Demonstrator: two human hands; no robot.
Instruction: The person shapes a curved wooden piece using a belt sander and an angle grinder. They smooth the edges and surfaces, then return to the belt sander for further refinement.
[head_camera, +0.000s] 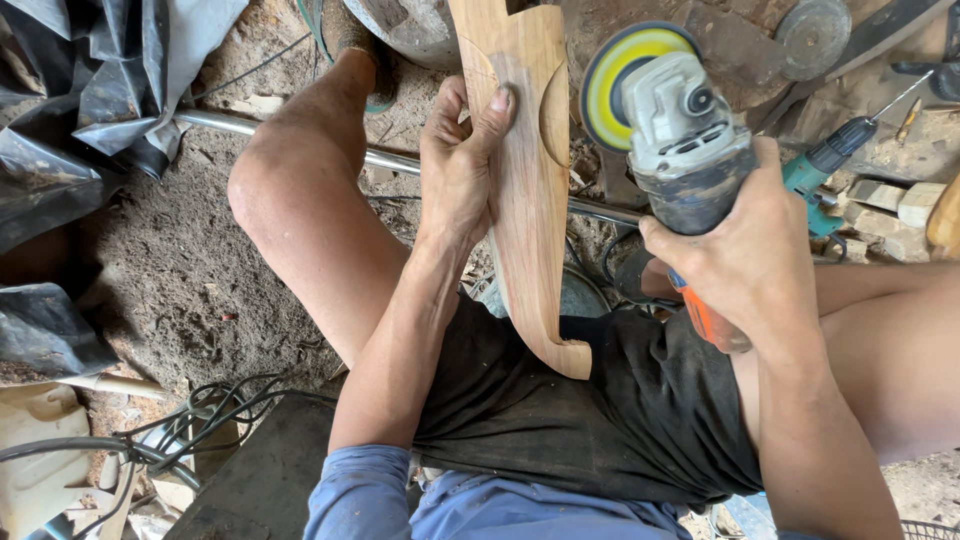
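Carved wooden plank (530, 200), standing lengthwise over my lap, its hooked near end on the black shorts (600, 420). My left hand (460, 165) is clamped on its left edge; my right hand (755, 255) grips an angle grinder (665, 130), its yellow-rimmed disc just right of the wood. Judged step: sanding the curved edge; next, light, steady contact. Sawdust-strewn floor (170, 270); teal drill (830, 165) far right.

The carved wooden piece (528, 190) runs off the top edge; the grinder's (680, 140) lower handle seems hidden inside the right hand (750, 250).
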